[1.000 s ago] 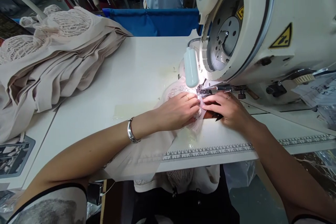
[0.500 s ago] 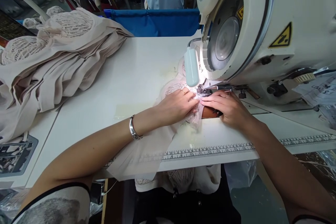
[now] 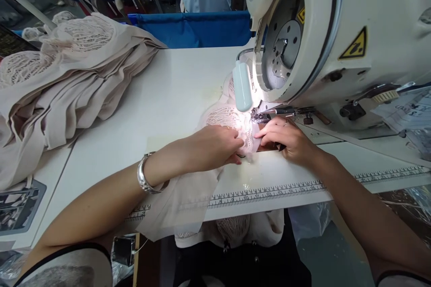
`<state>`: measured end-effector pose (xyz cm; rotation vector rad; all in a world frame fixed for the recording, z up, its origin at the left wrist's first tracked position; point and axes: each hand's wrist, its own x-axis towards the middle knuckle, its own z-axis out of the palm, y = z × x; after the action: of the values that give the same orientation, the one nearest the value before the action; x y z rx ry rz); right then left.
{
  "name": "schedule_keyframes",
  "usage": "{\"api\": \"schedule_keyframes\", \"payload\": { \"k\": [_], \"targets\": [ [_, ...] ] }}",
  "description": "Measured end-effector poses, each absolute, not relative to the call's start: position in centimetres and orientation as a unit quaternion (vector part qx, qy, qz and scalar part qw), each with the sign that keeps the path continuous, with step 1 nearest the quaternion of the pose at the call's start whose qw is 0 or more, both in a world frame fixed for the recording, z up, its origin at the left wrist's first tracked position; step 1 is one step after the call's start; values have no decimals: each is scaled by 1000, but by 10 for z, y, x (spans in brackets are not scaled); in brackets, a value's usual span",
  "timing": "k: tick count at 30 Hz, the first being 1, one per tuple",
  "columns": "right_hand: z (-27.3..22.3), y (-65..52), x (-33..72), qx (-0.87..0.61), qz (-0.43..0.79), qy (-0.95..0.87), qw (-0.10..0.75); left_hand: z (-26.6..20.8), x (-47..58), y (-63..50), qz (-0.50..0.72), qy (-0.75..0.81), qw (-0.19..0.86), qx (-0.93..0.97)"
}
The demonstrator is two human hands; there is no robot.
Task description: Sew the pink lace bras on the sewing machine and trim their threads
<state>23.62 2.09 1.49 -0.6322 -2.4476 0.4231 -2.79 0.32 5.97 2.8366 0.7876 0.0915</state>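
Note:
A pale pink piece of lace-trimmed fabric (image 3: pixel 222 115) lies under the presser foot (image 3: pixel 261 117) of a white sewing machine (image 3: pixel 323 54), and its plain part hangs over the table's front edge. My left hand (image 3: pixel 217 145), with a silver bangle at the wrist, is curled on the lace just left of the foot. Its fingers are bent, closed on the fabric near its front edge. To the right of the foot, my right hand (image 3: pixel 289 139) pinches the fabric's right edge with its fingertips. A small dark thing shows under its palm, too hidden to name.
A stack of beige lace-trimmed pieces (image 3: pixel 97 67) covers the table's left side. A small lamp (image 3: pixel 242 87) lights the needle area. A ruler strip (image 3: pixel 269 192) runs along the front edge. Behind the table hangs blue cloth (image 3: pixel 191 29), with a person in light blue beyond.
My left hand has drawn back toward me and to the left, its fingers curling more, which uncovers more lace. My right hand stays nearly in place. The disc in the machine head has turned.

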Motion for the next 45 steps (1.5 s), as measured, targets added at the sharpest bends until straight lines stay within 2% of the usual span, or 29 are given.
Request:
{"api": "schedule_keyframes", "payload": {
  "k": [5,7,10,13,18,37,42,45],
  "targets": [
    [26,12,231,-219,243,-900,287,68,-35,11,21,234,217,947],
    [26,10,232,-233,252,-889,304,63,-28,14,74,281,189,938],
    [22,12,236,-290,175,-876,343,52,-16,15,152,298,66,940],
    [17,17,240,-279,94,-896,333,40,-8,15,130,230,15,965],
    [16,21,239,-201,78,-922,321,30,-8,15,86,217,5,972],
    [10,24,241,-245,16,-927,282,22,-13,19,108,299,-54,946],
    [9,23,242,-266,-2,-928,262,25,-3,10,96,211,-17,973],
    [9,24,243,-260,-4,-929,262,22,1,4,80,203,-35,975]
  ]
}}
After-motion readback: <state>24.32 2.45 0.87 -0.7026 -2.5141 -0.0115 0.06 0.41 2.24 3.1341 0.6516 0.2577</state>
